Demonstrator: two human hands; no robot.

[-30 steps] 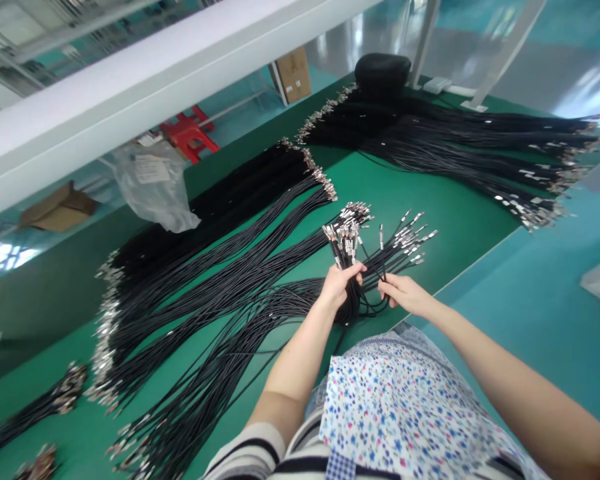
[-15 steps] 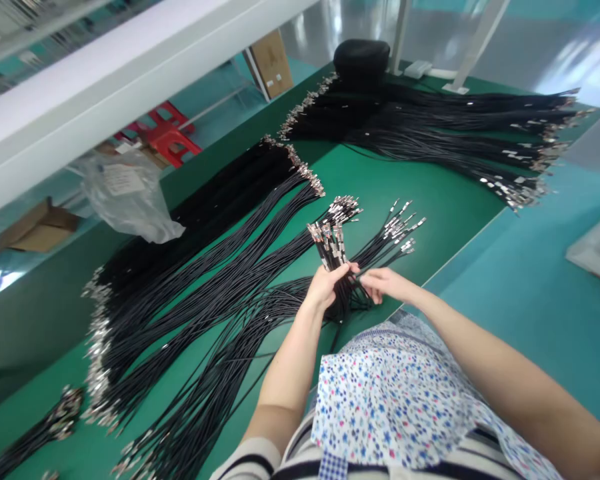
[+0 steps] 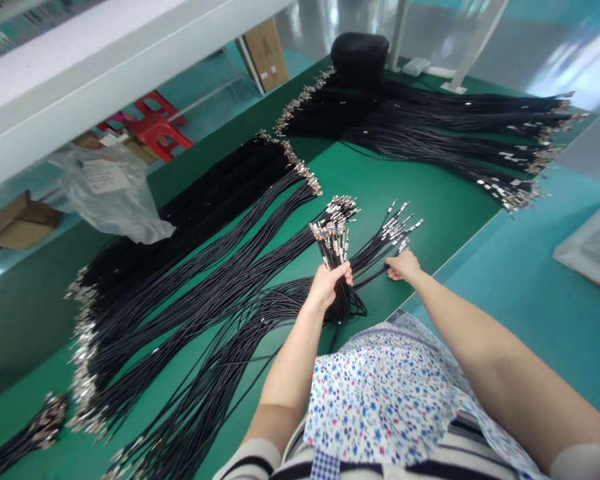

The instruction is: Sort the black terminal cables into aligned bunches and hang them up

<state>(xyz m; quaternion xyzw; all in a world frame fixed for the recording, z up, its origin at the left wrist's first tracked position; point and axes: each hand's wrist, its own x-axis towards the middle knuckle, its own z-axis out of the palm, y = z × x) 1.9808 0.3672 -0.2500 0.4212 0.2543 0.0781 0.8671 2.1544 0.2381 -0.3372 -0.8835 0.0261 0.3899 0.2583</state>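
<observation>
My left hand (image 3: 329, 285) is wrapped round an upright bundle of black cables (image 3: 334, 247), whose metal-tipped ends stick up above the thumb. Below that fist the cables bend over and run left across the table. To the right, my right hand (image 3: 404, 266) pinches a single black cable (image 3: 375, 277) close to its end; the tip itself is hidden by the fingers. Just behind it lies a loose fan of cable ends (image 3: 397, 223) with silvery connectors. Another bunch of connector ends (image 3: 343, 208) rests behind my left hand.
Long rows of black cables (image 3: 200, 267) cover the green table (image 3: 365, 177) on the left. More cables (image 3: 430, 127) lie at the back right, near a black rounded object (image 3: 360, 52) and metal posts. A clear plastic bag (image 3: 115, 193) hangs at the left, under a white shelf beam (image 3: 105, 73).
My right hand has moved right, away from my left hand, and now pinches a cable near the loose ends. My left hand keeps its hold on the bundle. The view has shifted slightly.
</observation>
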